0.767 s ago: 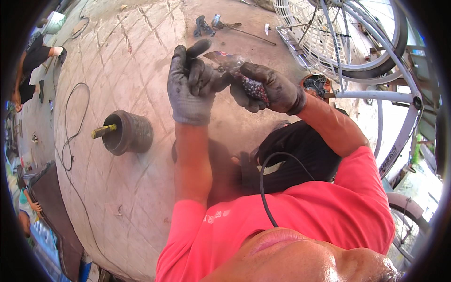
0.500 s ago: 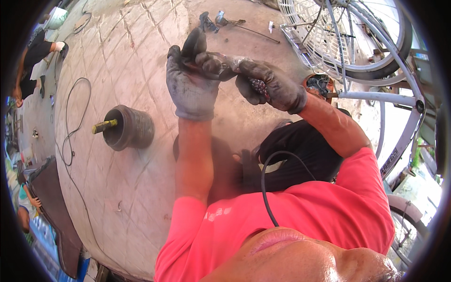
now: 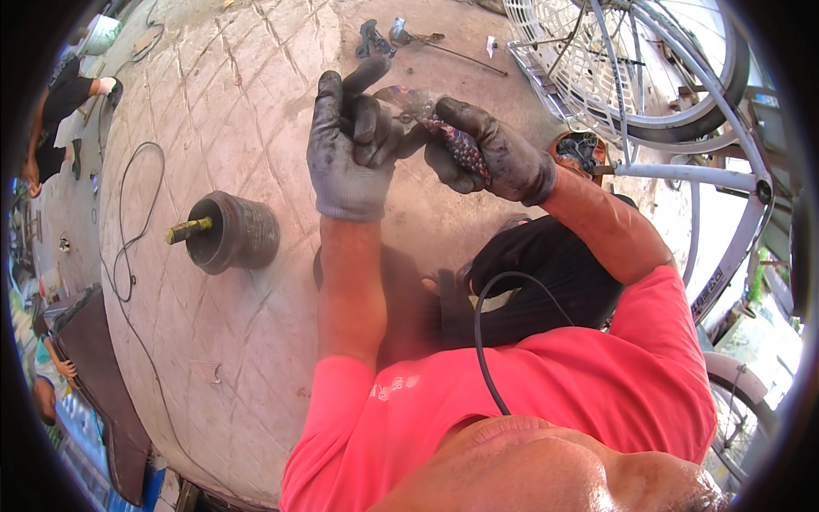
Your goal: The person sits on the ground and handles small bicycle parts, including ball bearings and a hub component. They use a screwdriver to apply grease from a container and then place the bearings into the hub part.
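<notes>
My right hand (image 3: 495,158), in a dark-stained grey work glove, is closed around a clear plastic bag (image 3: 463,149) full of small dark reddish beads or balls. The bag's clear, loose end (image 3: 411,99) reaches across toward my left hand. My left hand (image 3: 354,145), gloved the same way, is raised close beside it. Its thumb and bent fingers come together in a pinch near the bag's end, while other fingers point up. A small greyish thing seems to be at these fingertips, too small to name.
A dark metal pot (image 3: 243,230) with a yellow-handled tool (image 3: 189,230) stands left on the paved floor. A cable (image 3: 128,247) curves beyond it. Tools (image 3: 414,37) lie ahead. A bicycle (image 3: 674,175) stands at right, near an orange container (image 3: 580,154). Another person (image 3: 64,111) is far left.
My left hand has tilted and its fingers have curled differently. The bag in my right hand has turned, so more of the beads and the clear end show.
</notes>
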